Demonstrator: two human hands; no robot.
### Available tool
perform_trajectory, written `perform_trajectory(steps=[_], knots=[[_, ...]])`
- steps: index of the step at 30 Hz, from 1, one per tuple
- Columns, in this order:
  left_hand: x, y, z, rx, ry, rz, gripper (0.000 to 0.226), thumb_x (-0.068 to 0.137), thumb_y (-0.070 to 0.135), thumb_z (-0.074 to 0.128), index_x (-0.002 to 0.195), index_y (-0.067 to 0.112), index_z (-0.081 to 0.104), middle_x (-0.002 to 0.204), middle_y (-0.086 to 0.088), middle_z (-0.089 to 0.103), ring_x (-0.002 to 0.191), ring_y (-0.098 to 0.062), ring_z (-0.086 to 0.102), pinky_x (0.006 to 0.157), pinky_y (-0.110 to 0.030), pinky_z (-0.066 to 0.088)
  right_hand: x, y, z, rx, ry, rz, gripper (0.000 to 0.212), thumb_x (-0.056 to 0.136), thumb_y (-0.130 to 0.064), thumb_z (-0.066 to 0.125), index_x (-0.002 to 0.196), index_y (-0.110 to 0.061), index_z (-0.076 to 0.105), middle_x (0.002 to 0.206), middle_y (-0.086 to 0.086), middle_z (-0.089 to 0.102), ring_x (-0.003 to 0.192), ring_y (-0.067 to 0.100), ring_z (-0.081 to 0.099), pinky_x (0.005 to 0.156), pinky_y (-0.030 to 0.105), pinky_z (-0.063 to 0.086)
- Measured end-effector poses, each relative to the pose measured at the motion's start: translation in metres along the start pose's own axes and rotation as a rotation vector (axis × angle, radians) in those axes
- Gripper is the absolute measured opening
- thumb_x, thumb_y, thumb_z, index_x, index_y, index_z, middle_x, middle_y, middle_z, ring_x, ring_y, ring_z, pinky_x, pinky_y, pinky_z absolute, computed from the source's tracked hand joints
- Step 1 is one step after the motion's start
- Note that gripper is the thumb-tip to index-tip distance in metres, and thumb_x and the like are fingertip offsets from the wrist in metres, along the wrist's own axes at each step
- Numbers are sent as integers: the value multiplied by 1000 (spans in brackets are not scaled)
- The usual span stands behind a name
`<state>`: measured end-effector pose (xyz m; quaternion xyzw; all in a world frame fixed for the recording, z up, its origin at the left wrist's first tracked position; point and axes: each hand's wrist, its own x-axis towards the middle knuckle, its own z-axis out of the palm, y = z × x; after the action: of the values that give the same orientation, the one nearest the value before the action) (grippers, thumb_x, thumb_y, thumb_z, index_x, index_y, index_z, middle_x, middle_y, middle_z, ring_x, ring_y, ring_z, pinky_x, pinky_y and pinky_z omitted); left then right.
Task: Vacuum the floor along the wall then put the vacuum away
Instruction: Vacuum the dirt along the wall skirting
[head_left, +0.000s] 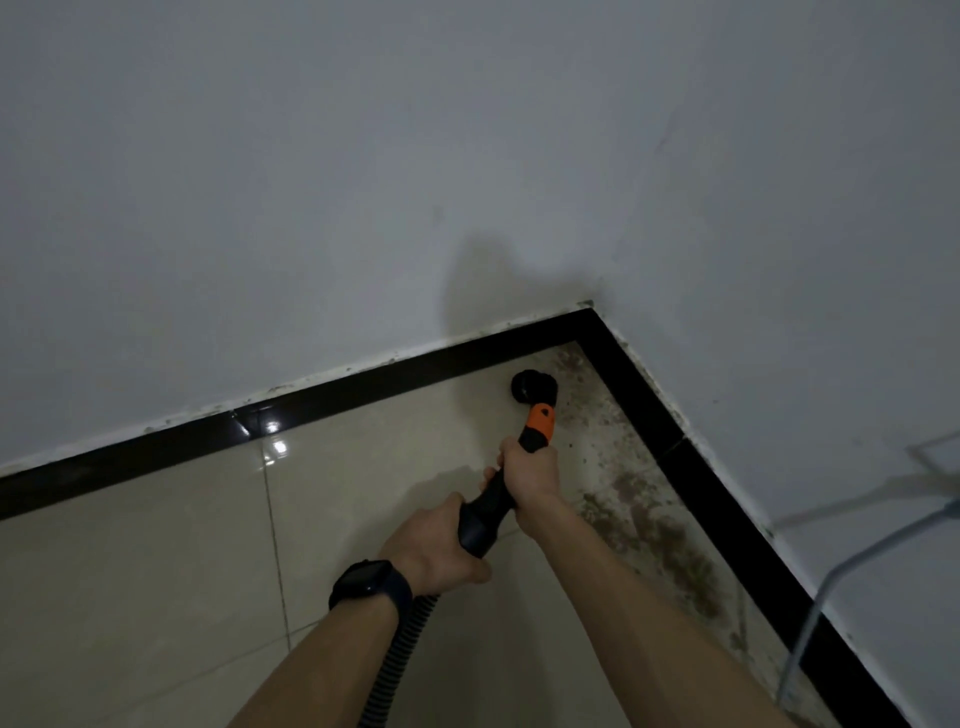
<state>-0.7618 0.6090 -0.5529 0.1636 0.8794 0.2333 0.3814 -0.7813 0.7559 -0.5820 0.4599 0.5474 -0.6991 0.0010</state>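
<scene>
Nozzle: round black brush head (534, 385) sits on the beige tiled floor (156, 571), just short of the corner of the glossy black skirting board (363, 384).
Right hand: right hand (530, 473) is wrapped around the black vacuum wand with orange collar (498, 499), just behind the collar.
Left hand: left hand (441, 545) is clamped on the wand's rear end, where the ribbed black hose (400, 654) joins, farther from the corner.
Dirt: brown speckled grime (654, 525) runs from the corner along the skirting on the person's right.
Technique: probably best to keep the brush flat, push it fully into the corner, then draw it slowly along the grime with the hose slack.
Containers: none in view; the vacuum's body and dust bin are out of frame.
</scene>
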Motion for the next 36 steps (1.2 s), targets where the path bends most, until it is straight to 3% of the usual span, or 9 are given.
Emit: perform_trajectory(steps=[4,9,12,19,23,27,32,34,36], knots=[[1,23,0,143,20,-9,48,75,40,76,105,24,43,104,1,61,91,-19,62,76,-36,57,5,-9,-27,74,-75,81,29,98,-13,62,124,-6,52,80,13,60,56,22,65,60,35,58],[-9,63,-14,327,70,-5,44,77,39,73,103,26,39,109,-1,62,92,-20,61,69,-30,48,-4,-32,-60,165,-132,195,8,103,-14,57,106,-7,54,82,11,58,67,23,63,59,33,55],[-15,86,-29,406,71,-33,44,77,39,73,103,26,41,107,0,62,89,-20,61,71,-32,51,-13,-52,-70,214,-168,224,7,104,-13,55,107,-7,53,86,11,57,70,23,63,58,32,55],[-24,90,-53,531,-39,-152,54,77,45,76,116,22,47,113,-2,62,97,-21,64,74,-32,50,-18,-58,-43,167,-227,315,28,104,-17,55,128,-2,52,96,16,63,68,24,67,50,30,56],[3,72,-60,512,-55,-123,51,74,46,75,108,26,43,103,2,61,90,-19,64,76,-34,56,2,-57,-23,107,-150,248,39,105,-22,54,138,-5,44,98,15,64,64,23,70,48,29,56],[42,54,-56,499,-120,-58,57,72,48,76,114,23,46,103,3,61,90,-16,63,78,-36,58,24,-56,-16,40,-110,162,38,105,-20,50,137,-8,32,97,12,60,60,22,66,53,31,57],[86,20,-59,441,-181,13,49,70,49,79,100,27,47,94,7,59,85,-13,61,68,-29,52,45,-42,10,-27,-12,22,34,104,-21,49,131,-14,29,95,12,61,63,25,65,64,41,63],[101,9,-65,445,-201,39,48,67,50,79,98,29,48,94,8,61,84,-12,61,70,-30,54,52,-35,20,-17,23,-4,30,104,-22,48,126,-16,28,95,12,61,67,27,66,68,46,63],[110,4,-71,475,-209,53,49,66,50,79,97,29,47,94,7,62,84,-13,62,72,-33,57,56,-33,25,2,39,-9,29,104,-22,49,126,-15,30,92,10,61,64,25,65,66,43,63]])
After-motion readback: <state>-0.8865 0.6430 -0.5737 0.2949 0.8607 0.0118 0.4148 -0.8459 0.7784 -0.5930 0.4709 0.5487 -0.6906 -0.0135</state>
